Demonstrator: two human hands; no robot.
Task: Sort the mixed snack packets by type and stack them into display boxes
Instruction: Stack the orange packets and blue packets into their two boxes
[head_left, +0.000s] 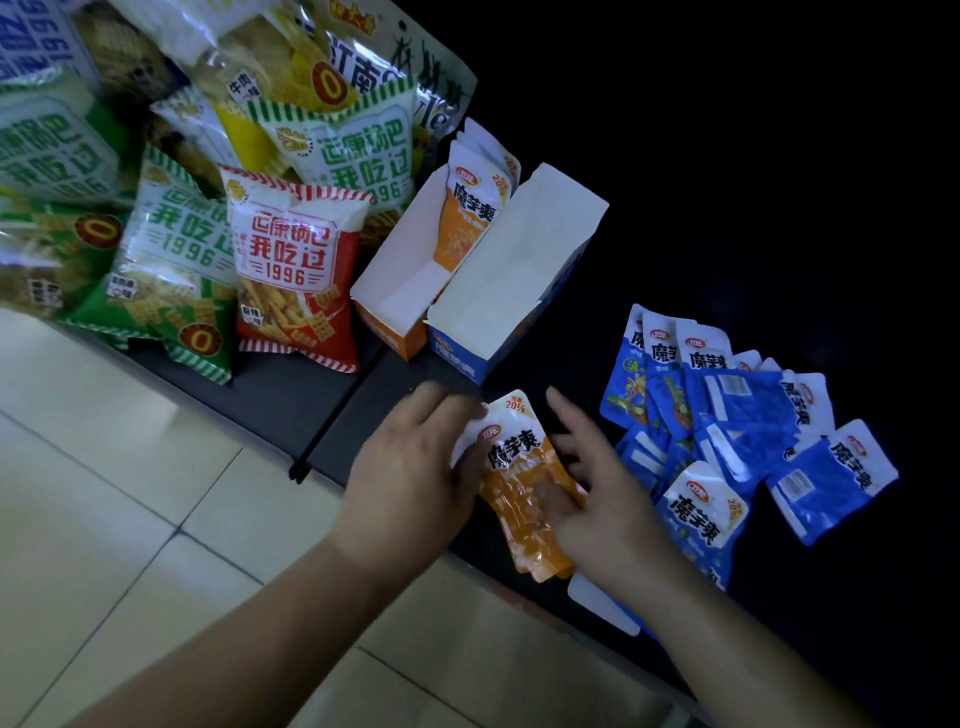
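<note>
— Grip check: what holds what?
— Left hand (410, 467) grips the orange packets (524, 483) on the tabletop (291, 395); right hand (587, 488) lies loose, thumb on top. Square the edges, then stand them in the orange box (387, 291), not the blue box (498, 280).

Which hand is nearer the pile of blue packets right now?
Right. The right hand lies beside the blue packets, touching the orange packets; the left hand is beyond those, farther left.

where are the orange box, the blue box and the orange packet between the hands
orange box (387, 330), head view, its orange front wall
blue box (458, 355), head view, its blue front wall
orange packet (511, 457), head view, its printed middle
</note>
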